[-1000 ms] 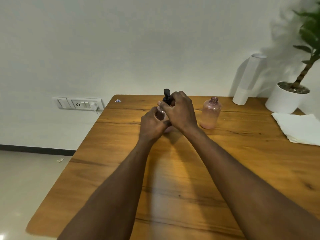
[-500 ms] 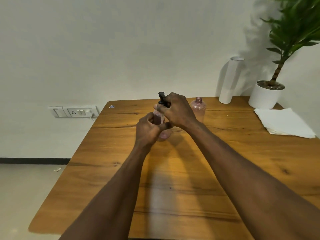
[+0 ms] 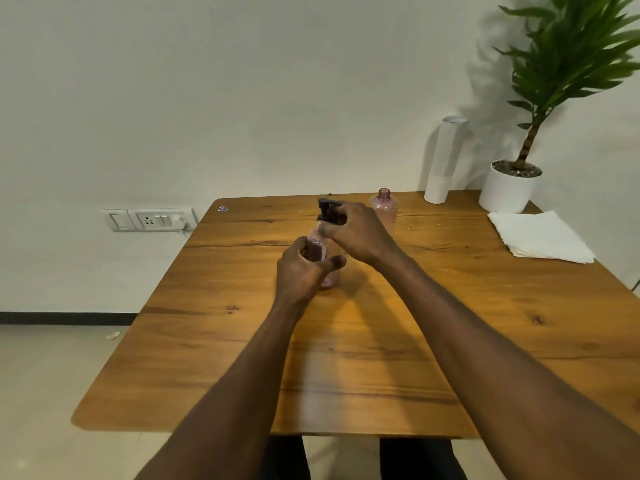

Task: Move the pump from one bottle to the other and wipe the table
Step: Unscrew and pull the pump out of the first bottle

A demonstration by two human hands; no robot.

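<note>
Early stage. Left hand [image 3: 304, 268] wrapped round pink bottle [image 3: 323, 261] at frame centre; right hand [image 3: 356, 230] pinching black pump [image 3: 325, 211], not yet off. Open bottle [image 3: 383, 207] waiting just behind. Napkins [image 3: 540, 237] at right, bench [image 3: 242, 358] unwiped.

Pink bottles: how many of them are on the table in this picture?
2. One pink bottle stands near the table's middle, held by the left hand, the right hand gripping its black pump. The other bottle, open-necked, stands behind it.

Soft, even light; wide-angle edge distortion.
</note>
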